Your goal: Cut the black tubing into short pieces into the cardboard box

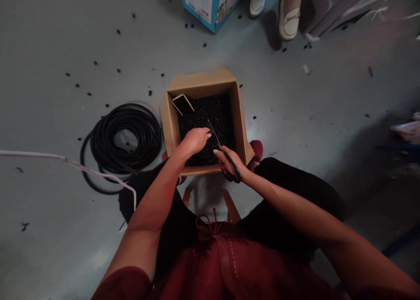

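Over an open cardboard box (241, 120), my right hand (229, 160) grips scissors (233, 165) with black handles. Their narrow blades point up and left, past the fingertips of my left hand (197, 140). That hand is closed, its fingers pinched together close to the blades; whatever they hold is too dark and small to make out. Below both hands, many small black pieces (210, 107) cover the inside of the box. A dark flat rectangle with a pale edge, resembling a phone (183, 104), leans in the box's far left corner.
A coil of black hose (144, 134) lies left of the box, with a pale cord (88, 171) crossing near it. Small black bits are scattered on the floor (49, 107). Beyond stand a blue box (198, 5), another person's shoes (290, 24) and a grey plastic stool (328, 7).
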Action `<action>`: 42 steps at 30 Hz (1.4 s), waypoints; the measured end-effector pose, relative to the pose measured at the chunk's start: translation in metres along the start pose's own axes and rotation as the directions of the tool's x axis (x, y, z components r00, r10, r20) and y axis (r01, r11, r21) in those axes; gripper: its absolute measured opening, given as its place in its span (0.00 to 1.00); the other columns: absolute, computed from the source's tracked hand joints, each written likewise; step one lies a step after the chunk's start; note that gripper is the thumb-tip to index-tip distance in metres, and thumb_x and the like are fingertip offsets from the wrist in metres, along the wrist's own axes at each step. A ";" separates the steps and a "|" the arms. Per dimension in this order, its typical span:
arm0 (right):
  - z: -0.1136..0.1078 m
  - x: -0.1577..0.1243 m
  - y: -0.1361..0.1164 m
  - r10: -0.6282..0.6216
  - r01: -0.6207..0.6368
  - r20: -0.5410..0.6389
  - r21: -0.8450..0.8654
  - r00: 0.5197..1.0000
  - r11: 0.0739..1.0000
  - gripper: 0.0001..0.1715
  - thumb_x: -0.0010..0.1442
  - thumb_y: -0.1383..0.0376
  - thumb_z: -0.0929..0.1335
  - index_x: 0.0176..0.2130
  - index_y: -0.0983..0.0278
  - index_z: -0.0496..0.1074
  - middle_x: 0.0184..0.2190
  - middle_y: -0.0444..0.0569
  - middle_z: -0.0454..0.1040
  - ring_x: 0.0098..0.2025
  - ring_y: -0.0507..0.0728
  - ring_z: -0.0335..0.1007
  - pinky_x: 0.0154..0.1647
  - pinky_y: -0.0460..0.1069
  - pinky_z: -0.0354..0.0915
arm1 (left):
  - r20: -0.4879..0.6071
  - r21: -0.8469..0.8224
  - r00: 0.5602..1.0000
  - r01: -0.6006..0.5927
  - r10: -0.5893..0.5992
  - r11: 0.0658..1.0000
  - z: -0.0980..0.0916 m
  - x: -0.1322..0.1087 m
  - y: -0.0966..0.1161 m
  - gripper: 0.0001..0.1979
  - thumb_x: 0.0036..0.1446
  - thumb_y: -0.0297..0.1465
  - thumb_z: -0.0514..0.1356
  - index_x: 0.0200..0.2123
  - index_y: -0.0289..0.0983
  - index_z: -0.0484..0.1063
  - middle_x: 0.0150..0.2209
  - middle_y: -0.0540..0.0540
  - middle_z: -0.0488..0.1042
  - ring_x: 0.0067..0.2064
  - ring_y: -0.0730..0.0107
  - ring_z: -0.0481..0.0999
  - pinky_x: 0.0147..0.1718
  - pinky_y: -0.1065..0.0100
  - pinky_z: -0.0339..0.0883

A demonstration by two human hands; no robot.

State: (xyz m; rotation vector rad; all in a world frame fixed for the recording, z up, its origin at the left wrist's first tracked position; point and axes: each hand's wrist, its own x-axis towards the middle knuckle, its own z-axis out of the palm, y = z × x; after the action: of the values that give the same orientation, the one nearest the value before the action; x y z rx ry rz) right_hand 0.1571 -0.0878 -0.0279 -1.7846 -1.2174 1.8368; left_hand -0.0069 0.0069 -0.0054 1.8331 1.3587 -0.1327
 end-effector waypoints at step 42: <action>-0.028 0.002 -0.031 -0.106 0.120 0.064 -0.295 0.992 0.948 0.27 0.65 0.49 0.63 0.56 0.63 0.65 0.41 0.52 0.77 0.40 0.60 0.75 0.41 0.52 0.67 | -0.090 -0.268 0.993 0.045 -0.071 0.962 -0.031 -0.008 0.009 0.17 0.60 0.27 0.53 0.48 0.30 0.75 0.37 0.43 0.80 0.30 0.72 0.72 0.36 0.69 0.67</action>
State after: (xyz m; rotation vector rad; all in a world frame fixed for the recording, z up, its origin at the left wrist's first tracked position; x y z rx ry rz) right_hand 0.1725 -0.0576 -0.0025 -1.7832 -1.6549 1.7127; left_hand -0.0146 0.0205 0.0241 1.5934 1.4252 0.1077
